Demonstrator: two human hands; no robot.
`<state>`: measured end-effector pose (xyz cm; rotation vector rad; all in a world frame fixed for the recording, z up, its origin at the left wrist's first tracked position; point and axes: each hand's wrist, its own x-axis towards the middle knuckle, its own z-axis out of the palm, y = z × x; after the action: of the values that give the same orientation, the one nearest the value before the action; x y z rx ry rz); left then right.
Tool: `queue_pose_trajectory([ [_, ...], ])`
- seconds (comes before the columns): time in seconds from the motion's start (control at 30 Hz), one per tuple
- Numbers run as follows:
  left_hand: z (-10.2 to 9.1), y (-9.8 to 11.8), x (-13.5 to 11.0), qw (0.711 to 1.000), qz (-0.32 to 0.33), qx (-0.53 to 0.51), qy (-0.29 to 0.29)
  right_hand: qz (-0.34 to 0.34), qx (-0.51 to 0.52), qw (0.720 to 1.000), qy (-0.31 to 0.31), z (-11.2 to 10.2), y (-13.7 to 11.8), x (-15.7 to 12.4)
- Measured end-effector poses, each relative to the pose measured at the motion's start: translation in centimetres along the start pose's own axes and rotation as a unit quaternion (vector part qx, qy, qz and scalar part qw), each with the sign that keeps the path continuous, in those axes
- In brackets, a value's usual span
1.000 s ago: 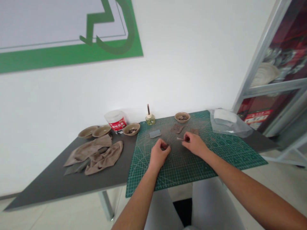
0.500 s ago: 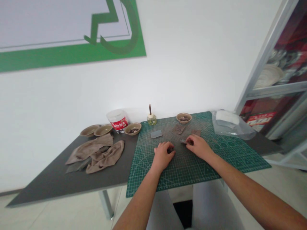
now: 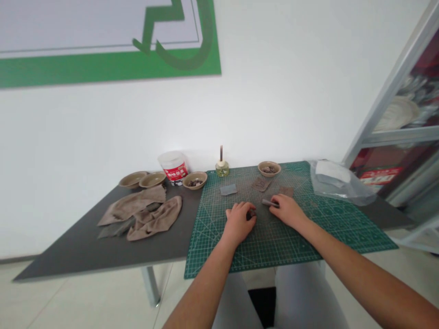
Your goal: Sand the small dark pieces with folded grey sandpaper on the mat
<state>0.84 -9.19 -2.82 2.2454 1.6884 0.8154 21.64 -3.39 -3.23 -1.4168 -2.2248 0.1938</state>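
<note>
My left hand [image 3: 238, 222] rests on the green cutting mat [image 3: 308, 228], fingers curled round a small dark piece [image 3: 253, 213]. My right hand [image 3: 288, 209] lies just to its right, pinching a thin grey strip [image 3: 269, 202] that points left. Both hands are close together near the mat's middle. Small brown and grey patches [image 3: 260, 183] lie on the mat beyond the hands.
Brown cloths [image 3: 144, 214] lie on the dark table [image 3: 68, 256] at left. Shallow bowls [image 3: 195, 179], a white tub with a red label [image 3: 174, 166] and a small glass bottle [image 3: 222, 167] stand along the wall. A clear plastic bag [image 3: 338, 182] lies at right, beside a metal shelf [image 3: 394, 132].
The view has shifted, sliding the scene slightly right. My hands have drawn closer together and lowered onto the mat.
</note>
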Motion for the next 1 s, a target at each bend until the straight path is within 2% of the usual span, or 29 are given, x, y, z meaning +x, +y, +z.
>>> queue_pose_trajectory([
  [0.07,0.0,0.0,-0.1,1.000,0.003,-0.001,0.002,-0.003,0.004,1.000,0.014,-0.3,-1.2,0.9],
  [0.13,0.1,-0.1,-0.2,1.000,0.006,0.001,0.003,-0.021,0.008,0.999,0.036,-0.6,-3.5,2.2],
  [0.27,0.8,-0.9,-0.2,1.000,0.005,-0.011,0.012,-0.122,0.004,0.993,-0.002,-0.2,-10.4,6.2],
  [0.37,1.9,-1.8,-0.2,1.000,0.008,-0.008,0.020,-0.183,-0.022,0.982,-0.050,1.9,-15.6,9.2],
  [0.43,2.6,-2.3,0.0,1.000,0.024,-0.007,0.000,-0.166,-0.033,0.982,-0.085,3.9,-18.1,10.6],
  [0.5,3.0,-2.7,0.2,0.999,0.039,-0.010,-0.016,-0.147,-0.033,0.983,-0.101,5.7,-19.5,11.5],
  [0.57,2.9,-2.7,0.3,0.999,0.039,-0.016,-0.023,-0.139,-0.028,0.984,-0.108,6.8,-19.7,11.9],
  [0.63,2.4,-2.5,0.3,0.999,0.012,-0.029,-0.011,-0.122,-0.015,0.988,-0.096,6.7,-18.8,12.5],
  [0.73,1.2,-2.0,0.2,0.999,0.000,-0.052,0.002,-0.059,0.035,0.996,-0.059,4.9,-15.8,14.2],
  [0.83,0.2,-1.6,0.1,0.989,-0.041,-0.140,0.035,0.034,0.079,0.996,0.007,2.7,-12.5,16.8],
  [0.9,-0.2,-1.5,0.2,0.976,-0.064,-0.202,0.051,0.080,0.125,0.989,0.028,2.0,-11.0,18.9],
  [1.0,-0.4,-1.6,0.3,0.951,-0.105,-0.283,0.072,0.085,0.174,0.980,0.038,2.2,-10.5,21.9],
])
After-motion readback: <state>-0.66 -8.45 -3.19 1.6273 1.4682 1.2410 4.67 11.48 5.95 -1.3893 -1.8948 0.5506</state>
